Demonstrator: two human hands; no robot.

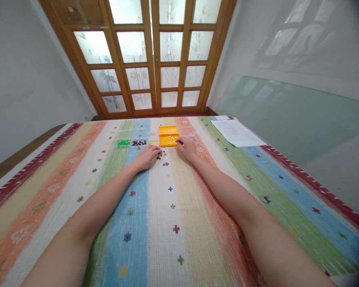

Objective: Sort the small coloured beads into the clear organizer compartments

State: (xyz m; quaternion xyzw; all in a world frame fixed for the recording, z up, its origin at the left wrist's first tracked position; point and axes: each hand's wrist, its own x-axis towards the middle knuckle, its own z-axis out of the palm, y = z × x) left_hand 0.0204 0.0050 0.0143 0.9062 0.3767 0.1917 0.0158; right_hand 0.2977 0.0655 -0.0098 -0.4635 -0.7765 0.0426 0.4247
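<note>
An orange box [168, 130] lies open in the middle of the table, its lid tipped back and several small white pieces [171, 139] inside. My right hand [187, 148] is at the box's right edge, fingers pinched together; what they hold is too small to make out. To the left of the box, my left hand [148, 157] rests low over the cloth with curled fingers, its tips beside small dark pieces [158, 158]. Whatever is between those fingertips is hidden. Nearer to me, a small blue piece [164, 164] lies on the cloth.
Clear compartment boxes hold green pieces [123, 143], dark red-brown pieces [139, 142] and yellow pieces [152, 143]. Another clear container [189, 130] stands right of the orange box. A printed paper sheet [237, 133] lies at the back right on the striped tablecloth [161, 239].
</note>
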